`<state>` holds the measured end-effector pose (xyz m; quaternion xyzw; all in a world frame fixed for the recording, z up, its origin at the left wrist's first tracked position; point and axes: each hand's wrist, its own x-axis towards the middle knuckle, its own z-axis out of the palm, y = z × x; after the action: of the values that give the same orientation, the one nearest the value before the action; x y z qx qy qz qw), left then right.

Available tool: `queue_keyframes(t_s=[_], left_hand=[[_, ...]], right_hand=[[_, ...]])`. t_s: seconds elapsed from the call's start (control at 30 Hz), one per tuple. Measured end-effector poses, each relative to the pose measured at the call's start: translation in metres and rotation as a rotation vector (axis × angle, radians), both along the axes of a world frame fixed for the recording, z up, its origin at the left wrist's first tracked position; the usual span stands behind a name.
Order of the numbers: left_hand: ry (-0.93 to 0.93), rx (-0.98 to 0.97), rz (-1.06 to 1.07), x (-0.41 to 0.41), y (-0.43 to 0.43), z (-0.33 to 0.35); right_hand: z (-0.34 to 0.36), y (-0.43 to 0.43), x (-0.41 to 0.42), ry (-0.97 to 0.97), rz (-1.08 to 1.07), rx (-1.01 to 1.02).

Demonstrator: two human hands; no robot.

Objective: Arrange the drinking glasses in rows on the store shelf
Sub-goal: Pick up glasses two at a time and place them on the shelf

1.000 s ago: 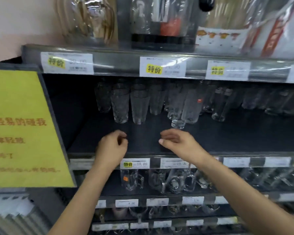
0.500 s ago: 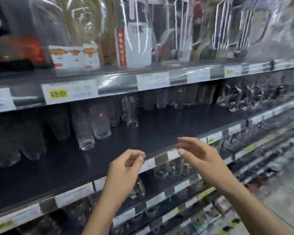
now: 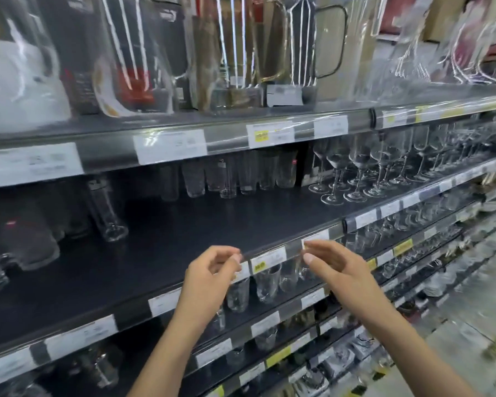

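**Two empty hands in front of the dark shelf**

Both hands are raised side by side at the near edge of the dark shelf (image 3: 212, 239), a little apart from each other. The left hand (image 3: 212, 277) has its fingers loosely curled, with the thumb close to the fingertips, and holds nothing. The right hand (image 3: 341, 270) has its fingers relaxed and slightly bent, and it also holds nothing. Neither hand touches a glass.

The drinking glasses (image 3: 194, 181) stand far back on this shelf, well apart from the hands. In the middle group I count about seven straight tumblers in a loose line, though the blur makes the number uncertain. To the left, one tall glass (image 3: 109, 216) stands alone and nearer than the others. Beyond it at the far left are more glasses, too blurred to count.

On the right part of the same shelf the stemmed glasses (image 3: 358, 167) stand in several rows; three feet are clear in the nearest row.

Two price labels (image 3: 268, 257) show on the shelf edge between the hands. Below them, three tumblers (image 3: 265, 285) are visible on the lower shelf. Wrapped jugs (image 3: 241, 53) fill the upper shelf.
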<state>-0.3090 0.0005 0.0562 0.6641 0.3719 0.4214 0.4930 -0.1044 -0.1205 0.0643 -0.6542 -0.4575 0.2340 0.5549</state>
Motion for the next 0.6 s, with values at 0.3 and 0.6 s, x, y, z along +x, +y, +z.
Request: queue_keyframes(t_s=[0.3,0.6], left_hand=[[0.153,-0.236,0.183,0.091,0.102,-0.011],[0.143,0.054,0.344,0.160,0.226,-0.040]], right_hand=[[0.001,0.100,0.102,-0.005,-0.037,-0.062],[-0.020,0.243,0.177,0.083,-0.063,-0.164]])
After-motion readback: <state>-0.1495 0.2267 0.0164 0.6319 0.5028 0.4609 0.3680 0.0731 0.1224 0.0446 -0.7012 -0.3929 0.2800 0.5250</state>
